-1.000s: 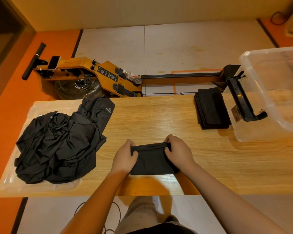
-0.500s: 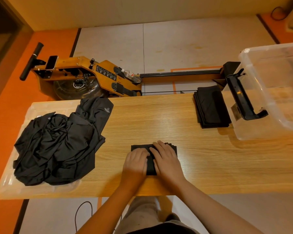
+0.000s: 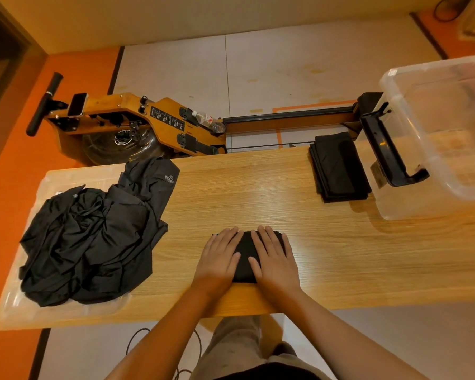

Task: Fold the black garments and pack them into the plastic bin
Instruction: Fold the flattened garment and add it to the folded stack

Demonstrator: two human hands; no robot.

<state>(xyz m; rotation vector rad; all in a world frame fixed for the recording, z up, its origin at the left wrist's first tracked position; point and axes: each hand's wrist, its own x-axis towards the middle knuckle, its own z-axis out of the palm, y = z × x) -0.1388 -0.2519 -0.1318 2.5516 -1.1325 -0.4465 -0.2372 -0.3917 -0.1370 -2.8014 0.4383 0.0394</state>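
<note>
Flattening fold | left hand (image 3: 220, 259) and right hand (image 3: 275, 260) flat, fingers straight, pressing folded black garment (image 3: 246, 256), grasping nothing | garment near table (image 3: 258, 187) front edge, long axis 9-to-3 | plastic bin (image 3: 412, 207) at 2 o'clock, right hand nearer | unfolded pile (image 3: 93, 242) at 9.

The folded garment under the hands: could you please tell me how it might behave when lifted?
Probably floppy: the folded garment is thin cloth like the crumpled pile, so it may unfold unless supported underneath. Likely light, since it lies flat beneath the left hand and right hand. It may slide easily on the smooth table.
</note>
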